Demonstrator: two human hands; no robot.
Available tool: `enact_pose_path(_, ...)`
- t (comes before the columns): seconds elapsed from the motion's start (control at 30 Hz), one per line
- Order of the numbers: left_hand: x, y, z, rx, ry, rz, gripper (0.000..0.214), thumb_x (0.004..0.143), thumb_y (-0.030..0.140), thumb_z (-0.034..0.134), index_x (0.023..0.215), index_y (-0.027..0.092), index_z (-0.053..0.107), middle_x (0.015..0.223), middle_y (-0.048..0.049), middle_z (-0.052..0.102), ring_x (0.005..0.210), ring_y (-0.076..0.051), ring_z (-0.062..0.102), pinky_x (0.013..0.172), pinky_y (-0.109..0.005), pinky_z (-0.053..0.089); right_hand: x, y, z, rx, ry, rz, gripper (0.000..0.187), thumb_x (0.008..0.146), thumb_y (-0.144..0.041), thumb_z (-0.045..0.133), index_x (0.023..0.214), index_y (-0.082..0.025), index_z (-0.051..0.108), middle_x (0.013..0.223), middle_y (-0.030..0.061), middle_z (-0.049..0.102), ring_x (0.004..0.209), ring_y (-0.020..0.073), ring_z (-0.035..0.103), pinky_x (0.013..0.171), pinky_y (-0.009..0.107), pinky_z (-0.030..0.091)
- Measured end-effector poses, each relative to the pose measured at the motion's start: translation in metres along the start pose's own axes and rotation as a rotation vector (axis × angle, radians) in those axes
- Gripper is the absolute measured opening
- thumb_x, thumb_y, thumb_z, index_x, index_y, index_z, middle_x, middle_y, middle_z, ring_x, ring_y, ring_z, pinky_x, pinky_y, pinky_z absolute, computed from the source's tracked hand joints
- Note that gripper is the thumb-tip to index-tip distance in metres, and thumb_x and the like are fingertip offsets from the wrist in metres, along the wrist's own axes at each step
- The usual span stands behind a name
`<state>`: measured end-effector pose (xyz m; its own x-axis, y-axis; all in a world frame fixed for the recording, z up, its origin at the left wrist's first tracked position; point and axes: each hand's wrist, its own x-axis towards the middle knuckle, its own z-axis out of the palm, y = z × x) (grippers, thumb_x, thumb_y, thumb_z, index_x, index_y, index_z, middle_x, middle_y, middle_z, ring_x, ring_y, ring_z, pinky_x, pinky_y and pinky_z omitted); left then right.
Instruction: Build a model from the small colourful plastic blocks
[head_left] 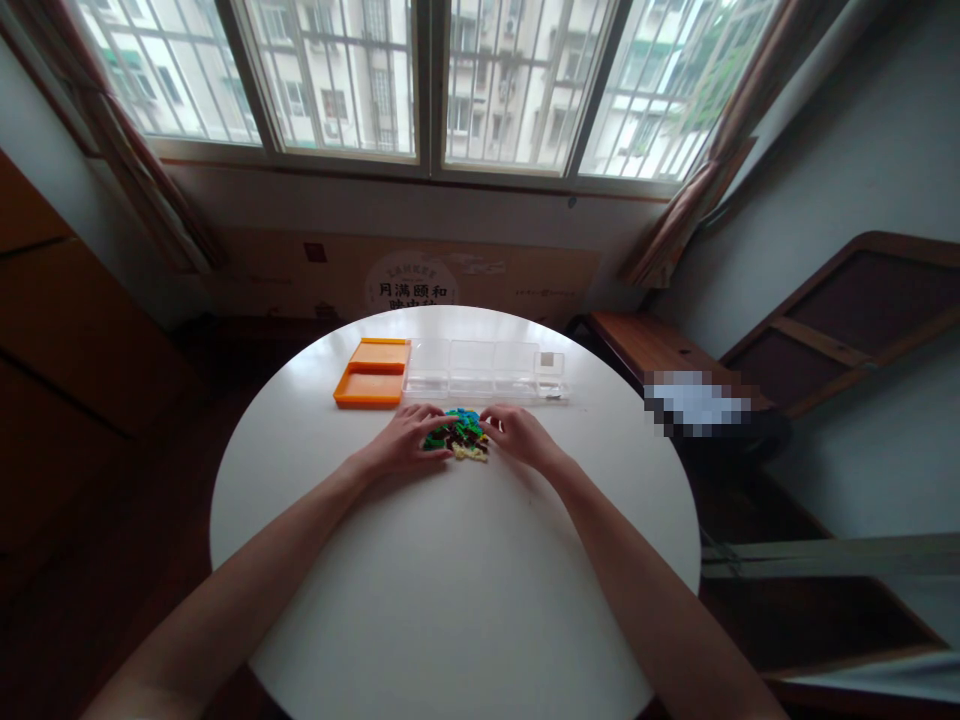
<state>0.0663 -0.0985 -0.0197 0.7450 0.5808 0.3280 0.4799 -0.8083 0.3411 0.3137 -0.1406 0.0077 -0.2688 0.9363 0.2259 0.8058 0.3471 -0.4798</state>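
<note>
A small heap of coloured pieces (461, 433), green, blue, dark brown and pale yellow, lies on the round white table (450, 590). My left hand (409, 437) rests on the table at the heap's left side, fingers stretched out and touching the pieces. My right hand (517, 433) lies at the heap's right side, fingers curved over its edge. Neither hand visibly holds a piece. Just beyond the heap stands a clear plastic box (484, 368) with several compartments, and an orange tray (373, 372) sits to its left.
A wooden bench (637, 345) and a leaning wooden frame (862, 310) stand to the right of the table. A cardboard sheet with print (409, 280) leans under the window. Wooden furniture (67, 340) fills the left side.
</note>
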Motion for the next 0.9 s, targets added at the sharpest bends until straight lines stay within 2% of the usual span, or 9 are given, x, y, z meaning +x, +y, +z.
enact_pose_path(0.17,0.000,0.003,-0.001,0.011,-0.027,-0.012,0.062,0.081,0.049,0.068,0.138,0.032,0.051,0.127,-0.0082,0.055,0.119,-0.029,0.049,0.105,-0.044,0.036,-0.002,-0.004,-0.001,-0.031,-0.087,0.002,0.013,0.084,-0.030,0.064,0.083,-0.017,0.066,0.072,0.0001,0.062,0.064,0.0094,0.050,0.063,0.021,0.033)
enact_pose_path(0.37,0.000,0.004,0.001,0.009,0.010,-0.015,0.049,0.089,0.044,0.060,0.135,0.029,0.054,0.124,-0.0084,0.057,0.116,-0.027,0.051,0.104,-0.044,0.037,-0.003,-0.009,0.006,-0.034,-0.093,0.021,0.012,0.084,-0.028,0.064,0.081,-0.017,0.065,0.074,0.0002,0.061,0.065,0.0094,0.049,0.061,0.020,0.030)
enact_pose_path(0.57,0.001,0.003,0.002,0.015,0.011,-0.009,0.049,0.090,0.044,0.059,0.135,0.029,0.053,0.125,-0.0087,0.057,0.117,-0.027,0.051,0.104,-0.045,0.038,-0.001,-0.008,0.013,-0.060,-0.067,0.001,0.012,0.084,-0.026,0.061,0.079,-0.017,0.066,0.075,0.0020,0.062,0.067,0.0113,0.050,0.063,0.021,0.031)
enact_pose_path(0.77,0.001,0.001,0.002,-0.035,0.039,-0.022,0.048,0.088,0.043,0.061,0.133,0.028,0.055,0.122,-0.0091,0.058,0.114,-0.027,0.054,0.103,-0.045,0.041,-0.001,-0.008,0.013,0.022,0.042,0.024,0.013,0.084,-0.024,0.058,0.086,-0.017,0.069,0.074,0.0024,0.064,0.065,0.0108,0.051,0.064,0.022,0.035)
enact_pose_path(0.9,0.007,0.005,0.004,-0.230,0.192,-0.087,0.041,0.088,0.043,0.061,0.124,0.022,0.061,0.115,-0.0103,0.062,0.109,-0.025,0.058,0.097,-0.041,0.047,0.005,-0.013,0.020,0.297,0.181,0.092,0.018,0.081,-0.024,0.055,0.082,-0.014,0.069,0.068,0.0020,0.063,0.062,0.0104,0.051,0.064,0.023,0.038)
